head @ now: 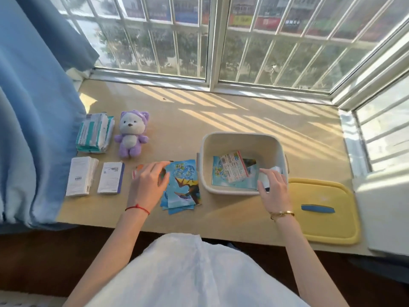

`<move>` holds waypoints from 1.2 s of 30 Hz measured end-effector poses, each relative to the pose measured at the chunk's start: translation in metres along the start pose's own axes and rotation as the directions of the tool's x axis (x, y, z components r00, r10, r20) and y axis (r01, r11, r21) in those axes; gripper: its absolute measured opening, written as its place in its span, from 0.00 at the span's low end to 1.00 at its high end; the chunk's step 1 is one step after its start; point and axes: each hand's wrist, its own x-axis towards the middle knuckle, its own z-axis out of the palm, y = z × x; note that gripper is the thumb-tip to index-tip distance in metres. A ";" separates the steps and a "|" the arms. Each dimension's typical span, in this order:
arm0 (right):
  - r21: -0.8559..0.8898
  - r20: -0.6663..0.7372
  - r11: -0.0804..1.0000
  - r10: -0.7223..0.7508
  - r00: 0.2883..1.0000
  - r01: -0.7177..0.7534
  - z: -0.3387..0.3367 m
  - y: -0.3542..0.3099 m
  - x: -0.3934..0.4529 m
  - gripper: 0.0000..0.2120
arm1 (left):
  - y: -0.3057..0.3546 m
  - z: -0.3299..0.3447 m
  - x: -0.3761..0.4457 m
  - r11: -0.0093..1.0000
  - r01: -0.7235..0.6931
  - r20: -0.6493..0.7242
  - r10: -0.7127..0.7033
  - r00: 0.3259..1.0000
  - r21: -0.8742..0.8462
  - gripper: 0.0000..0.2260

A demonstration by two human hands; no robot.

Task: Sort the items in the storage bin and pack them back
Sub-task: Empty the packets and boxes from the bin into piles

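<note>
A sunlit tan bench (221, 120) runs under a barred window, with a blue curtain (33, 129) hanging at its left; a white storage bin (221, 191) sits right of centre, holding picture cards (223, 173) and a printed packet (234, 168); the right hand (275, 189) reaches over the bin's near right corner, fingers closed on a small white item (264, 179); the left hand (148, 185) lies spread and flat on a fanned stack of blue cards (183, 187) just left of the bin; further left lie two white packs (95, 177), a tissue pack (95, 134) and a purple plush toy (131, 134); a yellow lid (323, 209) rests right of the bin.
</note>
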 end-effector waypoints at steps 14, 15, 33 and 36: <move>0.085 0.231 0.996 -0.024 0.973 0.004 -0.001 0.078 0.072 0.16 | 0.110 0.093 0.029 0.998 0.016 0.095 -0.011 0.995 -0.053 0.14; 0.089 0.245 0.996 -0.016 0.969 -0.006 0.006 0.078 0.081 0.16 | 0.110 0.101 0.039 0.998 0.014 0.121 -0.006 0.993 -0.068 0.15; 0.083 0.528 0.973 0.139 0.838 -0.213 0.171 0.112 0.172 0.18 | 0.044 0.288 0.145 0.988 0.156 0.503 -0.130 0.854 -0.008 0.18; 0.087 0.514 0.969 0.154 0.844 -0.230 0.182 0.118 0.173 0.18 | 0.038 0.305 0.148 0.988 0.143 0.502 -0.149 0.852 0.052 0.18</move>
